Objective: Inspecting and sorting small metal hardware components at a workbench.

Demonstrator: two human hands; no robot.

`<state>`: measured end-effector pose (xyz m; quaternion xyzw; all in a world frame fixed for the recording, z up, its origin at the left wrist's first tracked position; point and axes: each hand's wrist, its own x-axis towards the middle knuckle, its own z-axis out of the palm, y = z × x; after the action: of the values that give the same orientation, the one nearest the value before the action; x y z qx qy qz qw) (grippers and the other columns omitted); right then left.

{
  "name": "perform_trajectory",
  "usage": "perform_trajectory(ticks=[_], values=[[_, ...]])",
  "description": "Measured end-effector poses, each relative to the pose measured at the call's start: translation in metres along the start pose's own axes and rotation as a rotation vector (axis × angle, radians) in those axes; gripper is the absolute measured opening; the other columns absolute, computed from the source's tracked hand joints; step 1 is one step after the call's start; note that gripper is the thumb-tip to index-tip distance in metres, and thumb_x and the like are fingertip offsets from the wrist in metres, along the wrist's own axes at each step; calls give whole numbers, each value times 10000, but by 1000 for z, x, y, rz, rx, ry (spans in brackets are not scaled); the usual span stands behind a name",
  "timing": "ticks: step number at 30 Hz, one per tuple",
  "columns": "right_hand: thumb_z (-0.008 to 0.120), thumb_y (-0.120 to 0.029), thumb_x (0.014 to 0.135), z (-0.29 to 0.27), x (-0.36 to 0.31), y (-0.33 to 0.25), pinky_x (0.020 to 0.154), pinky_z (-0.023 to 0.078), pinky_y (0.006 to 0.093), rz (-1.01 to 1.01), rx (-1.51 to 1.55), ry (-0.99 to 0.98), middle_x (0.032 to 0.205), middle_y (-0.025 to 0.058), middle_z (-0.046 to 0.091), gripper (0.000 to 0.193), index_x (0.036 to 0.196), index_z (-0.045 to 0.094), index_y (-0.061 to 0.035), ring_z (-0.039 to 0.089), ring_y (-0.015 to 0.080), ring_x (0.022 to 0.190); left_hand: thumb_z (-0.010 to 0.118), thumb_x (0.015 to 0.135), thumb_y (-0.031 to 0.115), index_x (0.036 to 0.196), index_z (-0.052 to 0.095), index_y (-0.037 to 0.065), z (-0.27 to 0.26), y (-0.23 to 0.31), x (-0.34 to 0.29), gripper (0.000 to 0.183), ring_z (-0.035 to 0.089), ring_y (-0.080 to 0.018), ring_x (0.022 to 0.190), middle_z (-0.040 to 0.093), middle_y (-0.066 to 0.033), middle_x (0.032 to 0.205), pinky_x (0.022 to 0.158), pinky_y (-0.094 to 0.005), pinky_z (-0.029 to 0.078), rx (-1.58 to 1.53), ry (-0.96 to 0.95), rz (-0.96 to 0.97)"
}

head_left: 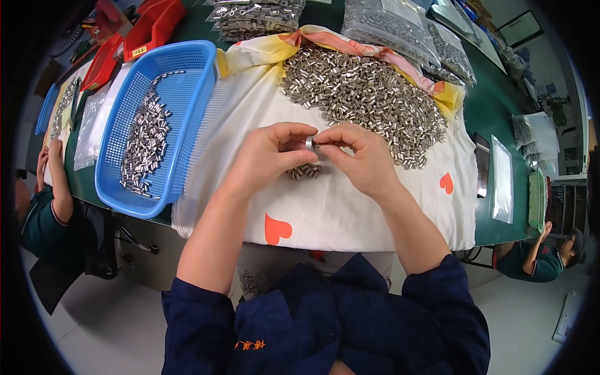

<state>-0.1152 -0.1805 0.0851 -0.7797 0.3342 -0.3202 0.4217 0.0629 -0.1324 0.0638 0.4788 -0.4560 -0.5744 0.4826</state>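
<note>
Over the white cloth (237,119), my left hand (265,156) and my right hand (359,156) meet at their fingertips. Between them is a small, shiny metal piece (309,143), its end rounded like a ring; the fingers hide part of it. Both hands are closed in a pinch on this piece. Just below the fingers lies a little cluster of metal cylinders (305,172), partly covered by my hands. Beyond my hands spreads a large heap of short silvery metal cylinders (369,94).
At left stands a blue plastic basket (199,125) with many metal cylinders (145,140) inside. Bags of metal parts (390,28) lie at the back, red bins (153,28) at the back left. A phone (482,165) and clear bag (502,181) lie right. Co-workers sit on both sides.
</note>
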Motion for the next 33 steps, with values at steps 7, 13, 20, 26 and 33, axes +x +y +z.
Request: perform_trajectory(ticks=[7,13,20,26,33], values=[[615,-47,733,1,0,-11,632,484,261,49,-101,57,778,47,622,144,866,562,-44,612,155,690,695,723,29,1050,589,-9,4,5,-1,346,581,-72,799,632,-31,887,705,-205,474,16,-3,-19],[618,-34,730,-2,0,-10,627,481,264,12,-37,119,751,58,609,143,859,559,-50,610,156,687,683,732,20,1065,580,-14,3,4,-1,350,585,-83,812,633,-40,908,718,-212,477,-16,14,-28],[615,-33,728,3,-1,-11,606,472,273,-13,-86,98,741,59,600,130,840,551,-49,605,168,680,665,742,-1,1074,575,-17,2,4,-2,344,594,-97,825,630,-56,932,733,-220,483,-50,-2,9],[605,-35,714,10,-1,-13,584,456,308,-50,-128,111,705,74,574,108,794,533,-47,582,212,659,661,741,-11,1077,573,-22,0,5,-4,347,597,-109,830,629,-65,934,738,-227,489,14,30,-36],[618,-43,714,0,1,-8,591,458,289,-154,-240,102,729,71,590,84,787,576,-33,583,203,657,638,745,-50,1088,558,-31,5,6,1,353,594,-138,875,618,-101,983,763,-237,492,-63,34,-45]])
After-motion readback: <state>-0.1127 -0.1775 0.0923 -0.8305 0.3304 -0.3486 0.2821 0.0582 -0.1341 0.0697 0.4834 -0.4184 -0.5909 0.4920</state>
